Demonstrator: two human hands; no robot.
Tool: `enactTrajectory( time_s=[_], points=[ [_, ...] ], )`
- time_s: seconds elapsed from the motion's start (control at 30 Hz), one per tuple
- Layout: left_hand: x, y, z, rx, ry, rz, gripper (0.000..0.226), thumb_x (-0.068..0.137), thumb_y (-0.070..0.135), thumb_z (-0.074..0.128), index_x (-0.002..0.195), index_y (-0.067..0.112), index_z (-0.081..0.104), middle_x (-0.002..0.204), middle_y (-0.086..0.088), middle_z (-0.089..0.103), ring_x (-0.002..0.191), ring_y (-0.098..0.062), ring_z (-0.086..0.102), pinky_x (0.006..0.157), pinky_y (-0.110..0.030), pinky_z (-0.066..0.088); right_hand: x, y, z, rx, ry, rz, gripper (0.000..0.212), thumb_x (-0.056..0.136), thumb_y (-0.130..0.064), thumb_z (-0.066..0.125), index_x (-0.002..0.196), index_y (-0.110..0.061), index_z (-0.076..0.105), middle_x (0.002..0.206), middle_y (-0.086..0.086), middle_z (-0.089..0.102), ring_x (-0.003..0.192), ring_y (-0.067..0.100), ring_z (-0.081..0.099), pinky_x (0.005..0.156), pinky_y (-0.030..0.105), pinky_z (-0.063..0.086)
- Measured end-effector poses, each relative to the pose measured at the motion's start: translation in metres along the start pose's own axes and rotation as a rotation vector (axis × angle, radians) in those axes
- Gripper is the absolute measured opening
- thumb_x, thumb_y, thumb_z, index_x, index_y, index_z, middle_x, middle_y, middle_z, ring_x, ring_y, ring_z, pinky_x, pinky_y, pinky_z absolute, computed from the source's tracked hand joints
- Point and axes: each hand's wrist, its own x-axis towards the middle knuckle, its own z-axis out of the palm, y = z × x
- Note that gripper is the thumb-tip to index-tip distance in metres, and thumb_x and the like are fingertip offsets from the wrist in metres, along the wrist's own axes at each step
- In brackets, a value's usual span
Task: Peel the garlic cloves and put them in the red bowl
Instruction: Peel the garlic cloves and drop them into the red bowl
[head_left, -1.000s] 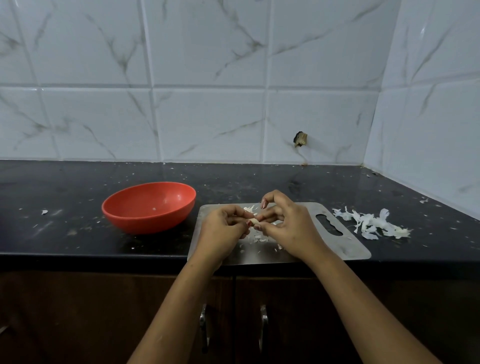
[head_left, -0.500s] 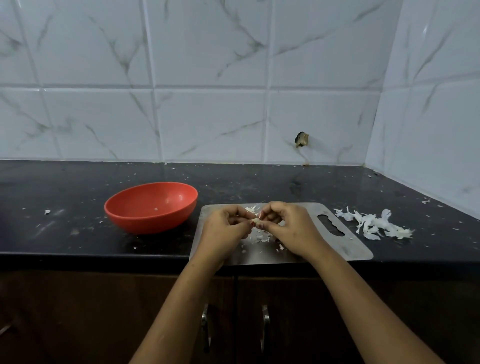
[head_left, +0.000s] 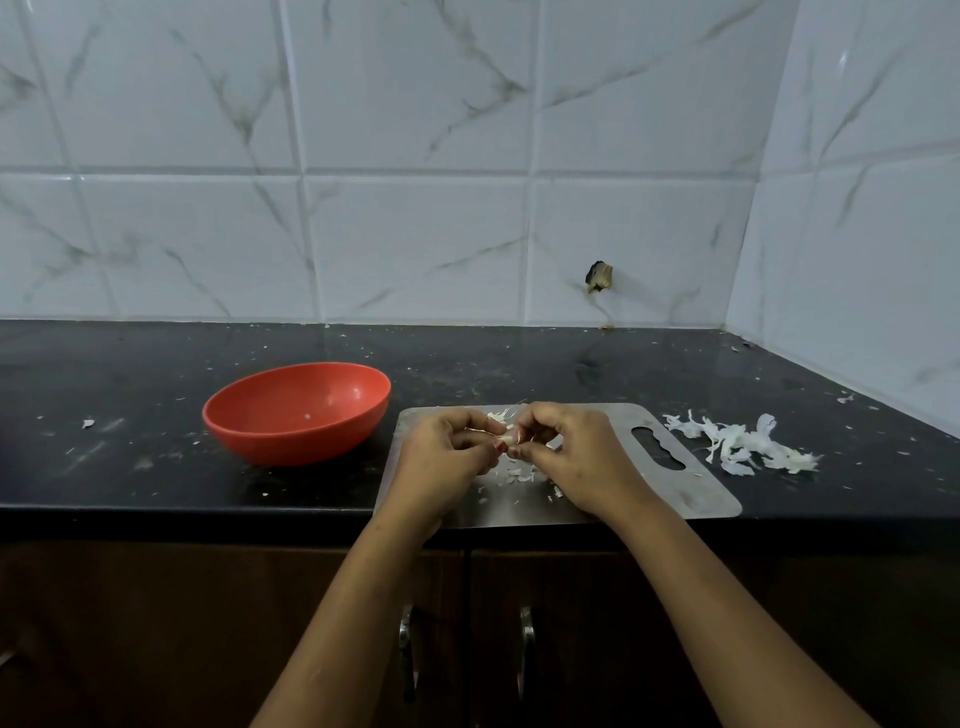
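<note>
My left hand (head_left: 441, 457) and right hand (head_left: 582, 457) both pinch one garlic clove (head_left: 509, 435) at their fingertips, just above the middle of the steel board (head_left: 675, 499). I reckon the left should hold firm while a right nail lifts the skin, with the scraps dropping onto the board. The red bowl (head_left: 291, 447) sits just left of the board, and a peel heap (head_left: 737, 441) lies to its right.

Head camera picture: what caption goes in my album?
Left hand and right hand pinch a garlic clove over the metal board, red bowl beside.
</note>
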Motion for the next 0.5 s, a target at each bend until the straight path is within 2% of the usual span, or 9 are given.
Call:
enactTrajectory(
  time_s=[0.17,0.33,0.4,0.5],
  points=[
    [-0.0013,0.0007,0.0011,-0.042,0.005,0.007,0.025,0.087,-0.002,0.064,0.108,0.011,0.063,0.079,-0.007,0.073,0.069,-0.011,0.065,0.065,-0.019,0.053,-0.0008,0.0006,-0.0012,0.024,0.048,-0.029,0.025,0.082,-0.010,0.075,0.079,-0.029,0.060,0.078,-0.014,0.063,0.077,0.002,0.061,0.065,0.009,0.043],
    [-0.0033,-0.0010,0.0014,0.028,0.040,0.066,0.038,0.085,-0.002,0.066,0.116,0.018,0.056,0.076,-0.002,0.074,0.067,-0.013,0.065,0.065,-0.023,0.053,-0.0003,0.0005,-0.0015,0.085,0.002,0.013,0.023,0.082,-0.014,0.076,0.104,-0.020,0.073,0.096,-0.008,0.071,0.086,0.000,0.063,0.075,0.012,0.049],
    [-0.0052,-0.0003,0.0025,0.090,0.052,0.114,0.042,0.084,0.001,0.069,0.118,0.020,0.055,0.077,-0.001,0.074,0.072,-0.015,0.068,0.064,-0.019,0.051,0.0006,0.0008,-0.0012,0.059,0.006,0.003,0.019,0.084,-0.014,0.074,0.103,-0.018,0.075,0.098,-0.007,0.073,0.089,0.001,0.064,0.078,0.011,0.050],
    [-0.0073,0.0013,0.0034,0.126,0.051,0.146,0.046,0.082,0.003,0.073,0.117,0.024,0.051,0.079,0.003,0.073,0.073,0.002,0.066,0.062,-0.006,0.046,0.0007,0.0020,-0.0007,0.068,0.032,0.013,0.016,0.085,-0.011,0.073,0.099,-0.018,0.077,0.095,-0.008,0.073,0.089,0.001,0.065,0.078,0.013,0.051]
  ],
)
